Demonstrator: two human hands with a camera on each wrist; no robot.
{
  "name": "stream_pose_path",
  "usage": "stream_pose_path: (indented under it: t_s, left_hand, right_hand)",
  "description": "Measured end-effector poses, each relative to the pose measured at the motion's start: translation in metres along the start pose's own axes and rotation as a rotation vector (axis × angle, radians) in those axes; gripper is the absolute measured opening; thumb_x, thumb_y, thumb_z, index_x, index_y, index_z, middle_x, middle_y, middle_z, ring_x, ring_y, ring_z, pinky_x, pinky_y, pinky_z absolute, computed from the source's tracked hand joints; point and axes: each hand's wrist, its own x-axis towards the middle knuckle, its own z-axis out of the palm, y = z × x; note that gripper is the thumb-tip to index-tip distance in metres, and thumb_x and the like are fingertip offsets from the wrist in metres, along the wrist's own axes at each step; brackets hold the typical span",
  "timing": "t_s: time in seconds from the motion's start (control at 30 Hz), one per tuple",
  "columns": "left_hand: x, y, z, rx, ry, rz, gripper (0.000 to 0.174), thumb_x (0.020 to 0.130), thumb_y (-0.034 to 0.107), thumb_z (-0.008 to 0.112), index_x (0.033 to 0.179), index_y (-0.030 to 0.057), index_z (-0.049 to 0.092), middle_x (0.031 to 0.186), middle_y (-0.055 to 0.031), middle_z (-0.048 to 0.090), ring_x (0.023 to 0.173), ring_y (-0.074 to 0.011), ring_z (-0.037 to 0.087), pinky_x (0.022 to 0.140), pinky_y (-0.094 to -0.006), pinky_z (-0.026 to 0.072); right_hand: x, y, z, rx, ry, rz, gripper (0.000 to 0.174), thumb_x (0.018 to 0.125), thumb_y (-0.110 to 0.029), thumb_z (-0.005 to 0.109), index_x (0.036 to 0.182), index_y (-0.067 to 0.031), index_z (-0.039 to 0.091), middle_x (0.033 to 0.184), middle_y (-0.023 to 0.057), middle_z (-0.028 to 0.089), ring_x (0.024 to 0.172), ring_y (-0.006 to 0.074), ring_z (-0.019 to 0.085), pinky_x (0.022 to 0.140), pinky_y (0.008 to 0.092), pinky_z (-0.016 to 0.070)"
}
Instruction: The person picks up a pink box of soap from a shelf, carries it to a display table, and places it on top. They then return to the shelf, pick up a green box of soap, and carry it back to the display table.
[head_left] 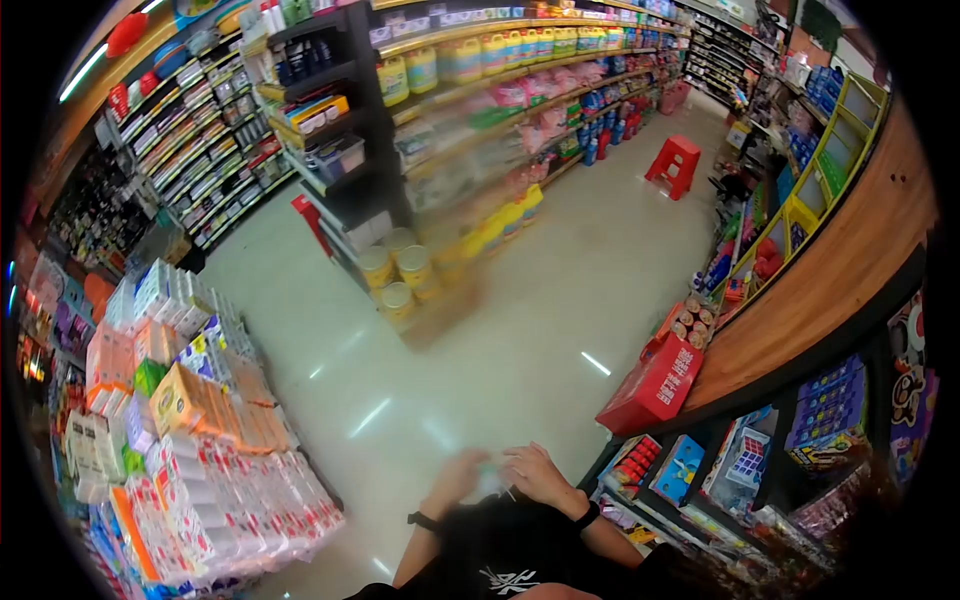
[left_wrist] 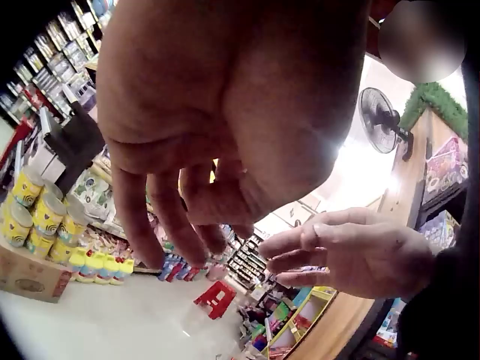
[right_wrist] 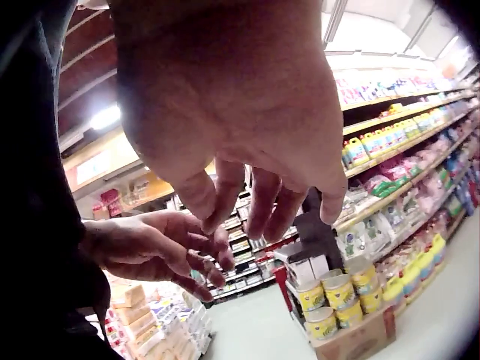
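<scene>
Glossy pale shop floor (head_left: 500, 370) lies beneath the left hand (head_left: 458, 482) and the right hand (head_left: 537, 474); both are loosely bent, holding nothing visible. White-and-red plastic-wrapped packs (head_left: 240, 510) stand stacked at left; a careless turn could topple them.

A lit tube (head_left: 83, 73) glows at the head view's upper left; glare streaks the pale floor (head_left: 480, 350). Wide-angle distortion curves the desk (head_left: 820, 260) inside black corners; the shelf (head_left: 470, 170) smears at its near end, and the left fingers (head_left: 473, 466) blur. Behind shadowed left and right fingers (right_wrist: 262, 202), the wrist views overexpose to white.
</scene>
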Motion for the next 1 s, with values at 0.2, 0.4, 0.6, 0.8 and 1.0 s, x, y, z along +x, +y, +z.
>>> stream_pose_path:
  t_s: [0.2,0.4,0.6,0.8,1.0]
  left_hand:
    - [0.072,-0.015,0.0,0.011,-0.12,0.0,0.036,0.077,-0.007,0.052,0.108,0.0037,0.066,0.103,-0.013,0.067,0.085,-0.0264,0.065,0.07,-0.0327,0.0525]
    - [0.161,-0.007,0.017,-0.098,-0.329,0.011,0.04,0.076,-0.01,0.049,0.112,0.0022,0.063,0.111,-0.0183,0.065,0.107,-0.0362,0.062,0.093,-0.0398,0.05]
    - [0.276,-0.003,0.047,-0.073,-0.393,0.149,0.042,0.074,-0.009,0.05,0.112,0.0032,0.064,0.11,-0.0169,0.065,0.104,-0.0345,0.062,0.093,-0.0406,0.0503]
    - [0.39,0.024,0.078,-0.033,-0.445,0.203,0.031,0.081,-0.003,0.055,0.111,-0.0003,0.063,0.107,-0.0189,0.066,0.102,-0.0364,0.064,0.09,-0.0406,0.0511]
    - [0.471,0.059,0.109,-0.043,-0.512,0.178,0.034,0.081,-0.003,0.055,0.114,-0.0003,0.062,0.108,-0.0204,0.065,0.103,-0.0372,0.064,0.092,-0.0406,0.051]
  right_hand:
    - [0.019,0.042,-0.007,0.06,0.066,0.165,0.016,0.086,-0.01,0.063,0.101,-0.0052,0.068,0.112,0.0099,0.068,0.111,0.0306,0.061,0.098,0.0464,0.0433]
    - [0.04,0.086,-0.031,0.228,0.332,0.149,0.011,0.084,-0.006,0.062,0.093,-0.0023,0.068,0.108,0.0107,0.069,0.103,0.0318,0.063,0.089,0.0416,0.0484]
    - [0.078,0.174,-0.083,0.125,0.508,0.06,0.013,0.083,-0.004,0.062,0.094,-0.0009,0.068,0.105,0.013,0.07,0.097,0.0349,0.065,0.086,0.0448,0.0512]
    - [0.112,0.247,-0.157,0.113,0.58,0.099,0.015,0.083,-0.004,0.062,0.095,-0.0007,0.068,0.107,0.0139,0.07,0.099,0.0343,0.065,0.087,0.0443,0.0513]
    - [0.125,0.307,-0.196,0.123,0.623,0.12,0.018,0.082,-0.003,0.06,0.098,0.0002,0.068,0.107,0.0147,0.07,0.1,0.0343,0.065,0.088,0.0434,0.0516]
